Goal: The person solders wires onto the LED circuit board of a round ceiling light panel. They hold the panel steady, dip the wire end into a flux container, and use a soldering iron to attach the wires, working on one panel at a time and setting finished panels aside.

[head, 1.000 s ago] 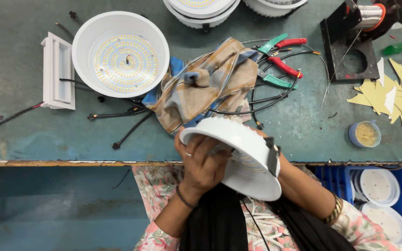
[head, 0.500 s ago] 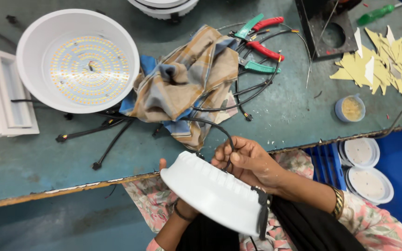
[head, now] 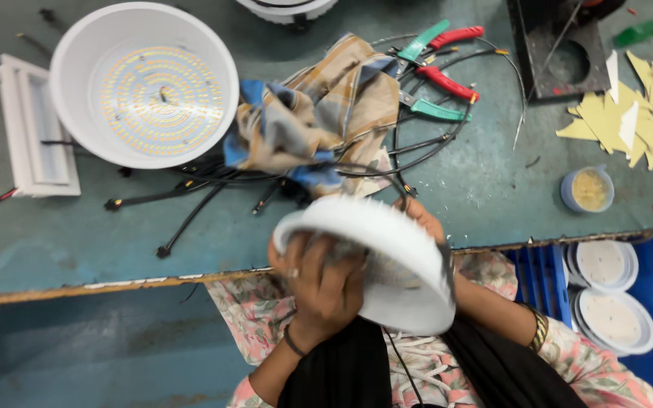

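A round white lamp housing (head: 387,261) with a finned back is held over my lap, just in front of the table's edge. My left hand (head: 319,283) grips its near underside, fingers curled onto it. My right hand (head: 421,219) is mostly hidden behind the housing's far rim, with only fingertips showing on it. A black cable (head: 372,170) runs from the housing up toward the table. A second white housing (head: 145,83) with its yellow LED board facing up lies on the table at the far left.
A crumpled patterned cloth (head: 319,121) lies mid-table among black wires. Red and green pliers (head: 440,72) sit behind it. A white rectangular frame (head: 35,132) is at far left, yellow paper scraps (head: 644,113) and a small paste tub (head: 587,189) at right. Stacked white discs (head: 606,295) rest in a blue crate.
The housing has been turned in my hands and raised toward the table edge. My left hand has shifted onto its near side, and my right hand has slipped behind its far rim.
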Demonstrator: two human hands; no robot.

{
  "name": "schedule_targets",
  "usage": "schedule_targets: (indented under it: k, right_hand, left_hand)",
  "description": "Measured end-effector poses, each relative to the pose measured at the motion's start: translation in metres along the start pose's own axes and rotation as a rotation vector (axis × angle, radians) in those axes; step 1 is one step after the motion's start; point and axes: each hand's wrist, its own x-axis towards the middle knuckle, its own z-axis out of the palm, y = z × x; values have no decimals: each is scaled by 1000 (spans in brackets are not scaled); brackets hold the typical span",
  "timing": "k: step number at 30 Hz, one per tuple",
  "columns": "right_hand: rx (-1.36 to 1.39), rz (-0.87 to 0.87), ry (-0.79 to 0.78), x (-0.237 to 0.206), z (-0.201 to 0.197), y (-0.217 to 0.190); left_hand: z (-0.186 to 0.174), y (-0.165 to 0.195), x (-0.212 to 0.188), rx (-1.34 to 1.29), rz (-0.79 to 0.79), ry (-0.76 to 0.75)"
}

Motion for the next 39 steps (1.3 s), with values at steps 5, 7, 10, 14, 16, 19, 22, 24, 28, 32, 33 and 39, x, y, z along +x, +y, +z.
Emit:
schedule_targets:
  k: [5, 7, 10, 14, 16, 19, 22, 24, 28, 32, 33, 39]
  right_hand:
    - [212, 196, 44, 31, -14, 1]
    - [241, 239, 41, 42, -17, 2]
    - [261, 278, 35, 49, -20, 6]
    - [281, 317, 37, 55, -17, 13]
    - [284, 324, 38, 58, -17, 13]
    - [282, 334, 48, 57, -17, 6]
    - [272, 335, 80, 52, -24, -2]
    - [267, 340, 98, 48, -33, -4]
    - [191, 357, 144, 56, -48, 9]
    - [23, 363, 142, 49, -58, 16]
    - [24, 375, 136, 49, -59, 15]
    - [24, 470, 154, 63, -53, 0]
  left_hand:
    - [-4, 9, 58, -4, -96, -177]
    - [-4, 10, 67, -13, -101, -185]
    - [-2, 11, 67, -15, -89, -155]
    - [-1, 12, 57, 14, -72, -92]
    - [-1, 12, 55, 22, -74, -93]
    - [-3, 11, 58, 19, -87, -117]
    - [-5, 9, 64, 9, -87, -145]
    - [-7, 7, 67, -14, -86, -176]
    - [-11, 5, 70, -21, -63, -219]
    - [-16, 3, 67, -42, -39, -260]
    - [-18, 3, 66, -46, -38, -275]
    - [-17, 4, 63, -21, -44, -267]
